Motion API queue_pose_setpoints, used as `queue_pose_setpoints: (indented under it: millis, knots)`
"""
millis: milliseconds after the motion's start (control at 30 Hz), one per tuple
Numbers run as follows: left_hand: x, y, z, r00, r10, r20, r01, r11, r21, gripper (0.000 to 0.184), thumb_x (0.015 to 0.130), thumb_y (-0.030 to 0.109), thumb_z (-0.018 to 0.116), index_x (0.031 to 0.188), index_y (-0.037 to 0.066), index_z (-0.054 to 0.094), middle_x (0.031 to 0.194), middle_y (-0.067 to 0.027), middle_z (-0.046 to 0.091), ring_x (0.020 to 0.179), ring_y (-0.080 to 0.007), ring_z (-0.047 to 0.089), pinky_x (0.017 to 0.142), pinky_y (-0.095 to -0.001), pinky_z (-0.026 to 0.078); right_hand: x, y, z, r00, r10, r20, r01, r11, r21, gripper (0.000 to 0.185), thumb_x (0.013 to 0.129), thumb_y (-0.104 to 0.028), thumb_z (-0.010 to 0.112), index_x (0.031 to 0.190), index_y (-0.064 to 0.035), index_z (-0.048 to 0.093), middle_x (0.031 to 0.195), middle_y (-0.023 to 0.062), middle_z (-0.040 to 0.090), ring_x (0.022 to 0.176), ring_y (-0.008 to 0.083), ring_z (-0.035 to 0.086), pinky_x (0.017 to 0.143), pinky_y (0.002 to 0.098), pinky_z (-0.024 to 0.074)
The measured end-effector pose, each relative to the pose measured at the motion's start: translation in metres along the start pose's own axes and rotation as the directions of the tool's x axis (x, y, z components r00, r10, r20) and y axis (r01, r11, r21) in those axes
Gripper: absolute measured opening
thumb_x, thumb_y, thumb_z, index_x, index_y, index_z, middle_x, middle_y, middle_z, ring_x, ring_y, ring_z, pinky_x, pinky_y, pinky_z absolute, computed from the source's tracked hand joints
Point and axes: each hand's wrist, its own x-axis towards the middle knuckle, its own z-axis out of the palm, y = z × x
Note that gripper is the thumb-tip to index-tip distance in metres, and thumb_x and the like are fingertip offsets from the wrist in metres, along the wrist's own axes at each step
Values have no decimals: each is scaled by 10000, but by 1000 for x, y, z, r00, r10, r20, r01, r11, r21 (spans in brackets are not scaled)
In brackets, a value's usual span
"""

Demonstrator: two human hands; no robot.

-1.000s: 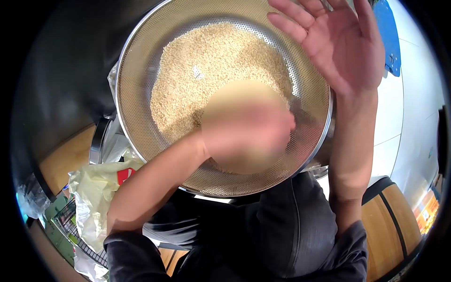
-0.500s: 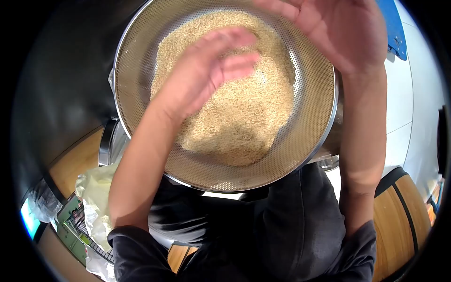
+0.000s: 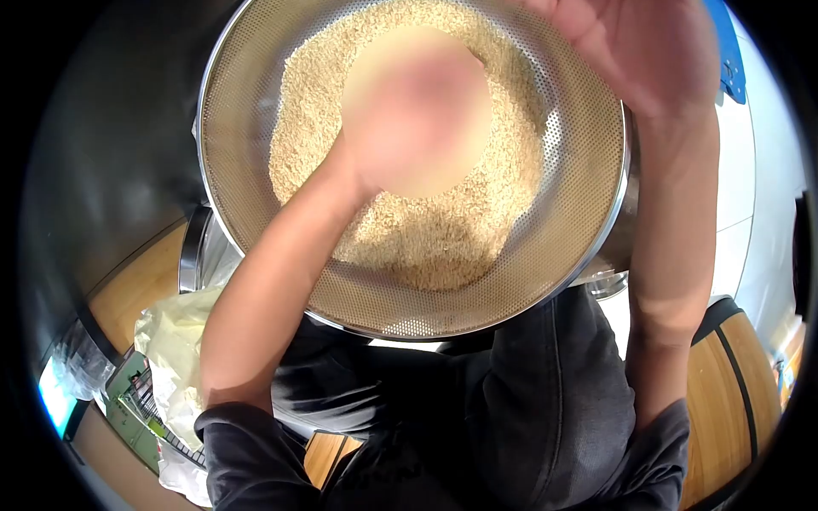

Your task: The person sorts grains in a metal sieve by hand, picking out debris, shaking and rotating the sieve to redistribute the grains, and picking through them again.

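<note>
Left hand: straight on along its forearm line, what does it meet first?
Probably the grains in the perforated bowl, which lie ahead of the left hand. The hand is blurred and its height unclear; if raised, it could pass over them.

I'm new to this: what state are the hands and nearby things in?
Grain: loose, spread out.
Metal sieve: open side up, partly filled.
Left hand: too blurred to tell open or shut.
Right hand: open, partly out of frame.
Pale bag: crumpled.
</note>
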Motion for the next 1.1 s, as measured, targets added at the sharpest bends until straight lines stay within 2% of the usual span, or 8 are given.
queue_pose_setpoints:
  millis: [133, 200, 400, 567, 733, 800, 900, 1100]
  knots:
    - [-5, 5, 7, 963, 257, 77, -260, 825, 501, 212, 1005, 156, 652, 1171, 34, 699, 916, -52, 685, 721, -163, 661, 602, -282, 547, -2, -2, 3, 1000, 18, 20, -19, 999, 33, 602, 1083, -521, 430, 1343, 7, 558, 1226, 187, 678, 1089, 354, 715, 946, 469, 613]
    - [-8, 2, 10, 923, 353, 153, -335, 543, 770, 158, 959, 132, 692, 1098, 68, 732, 919, -74, 678, 733, -189, 675, 616, -307, 567, -1, 1, -1, 1000, 21, 10, -21, 999, 42, 605, 1081, -522, 437, 1344, 10, 556, 1228, 185, 676, 1086, 354, 715, 948, 471, 612]
    - [-46, 3, 15, 918, 295, 266, -379, 448, 810, 116, 921, 117, 706, 1027, 82, 737, 929, -67, 658, 747, -217, 674, 627, -359, 589, -1, 3, 0, 1000, -25, -13, 25, 1000, -9, 590, 1076, -515, 452, 1326, 8, 567, 1221, 181, 674, 1074, 350, 717, 948, 469, 614]
    - [-65, -3, 9, 856, 408, 317, -496, 472, 729, 188, 918, 73, 679, 1092, 19, 727, 1005, -98, 661, 949, -263, 674, 800, -367, 577, -10, -2, 21, 993, -84, -77, 76, 991, -106, 565, 1073, -503, 464, 1303, -1, 583, 1191, 173, 678, 1052, 347, 721, 941, 464, 618]
    - [-49, -13, -2, 821, 568, 65, -388, 470, 793, 301, 945, 35, 639, 1241, -10, 660, 1242, -192, 623, 1136, -329, 623, 983, -412, 519, -7, -4, 15, 997, -6, -83, 1, 998, -67, 559, 1072, -503, 464, 1292, -4, 586, 1182, 172, 673, 1027, 326, 725, 920, 447, 629]
    - [-36, -23, -13, 786, 614, 70, -406, 426, 808, 287, 972, 64, 637, 1241, -37, 641, 1185, -192, 650, 1091, -326, 648, 950, -405, 538, -7, -4, 15, 995, -7, -95, 0, 997, -76, 559, 1072, -504, 463, 1294, -5, 585, 1178, 170, 671, 1025, 316, 726, 915, 433, 633]
    - [-27, -20, -18, 851, 495, -176, -232, 654, 720, 225, 955, 124, 677, 1131, -16, 661, 1033, -174, 685, 968, -326, 656, 905, -427, 513, -9, 1, 18, 994, -45, -98, 33, 992, -120, 561, 1070, -506, 466, 1301, -8, 578, 1170, 168, 670, 1024, 306, 726, 912, 411, 638]
    - [-19, -17, -19, 870, 464, -166, -176, 606, 776, 200, 924, 164, 721, 1100, 70, 708, 919, -93, 699, 932, -278, 668, 947, -428, 475, -4, 6, 9, 994, -89, -60, 79, 984, -160, 565, 1067, -509, 474, 1315, -10, 564, 1182, 164, 662, 1027, 298, 724, 909, 389, 641]
